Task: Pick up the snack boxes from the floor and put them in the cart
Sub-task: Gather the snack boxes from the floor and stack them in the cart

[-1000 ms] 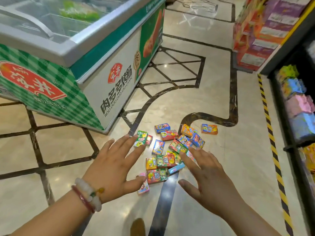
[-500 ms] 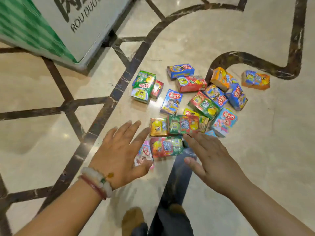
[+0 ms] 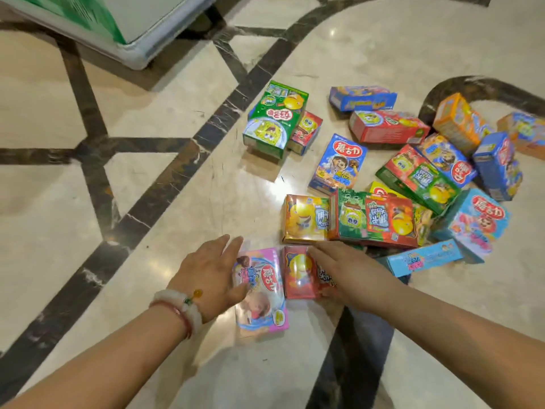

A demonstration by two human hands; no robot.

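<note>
Several colourful snack boxes lie scattered on the marble floor (image 3: 165, 219). Nearest to me are a pink box (image 3: 264, 299) and, just right of it, a red box (image 3: 298, 274). My left hand (image 3: 211, 268) lies with straight fingers along the pink box's left edge, its thumb touching the box's top face. My right hand (image 3: 349, 270) rests flat over the right part of the red box, fingers stretched out to the left. Farther off lie a green box (image 3: 274, 119), a blue box (image 3: 339, 163) and a stacked cluster (image 3: 374, 219). No cart is in view.
The base corner of a green-and-white chest freezer (image 3: 129, 31) stands at the upper left. Dark inlaid stripes (image 3: 153, 199) cross the pale floor. The box pile spreads to the right edge of the view, with a light-blue box (image 3: 424, 256) close to my right forearm.
The view has dropped much closer to the floor. Both hands came down from above the pile and reached the pink and red boxes.
</note>
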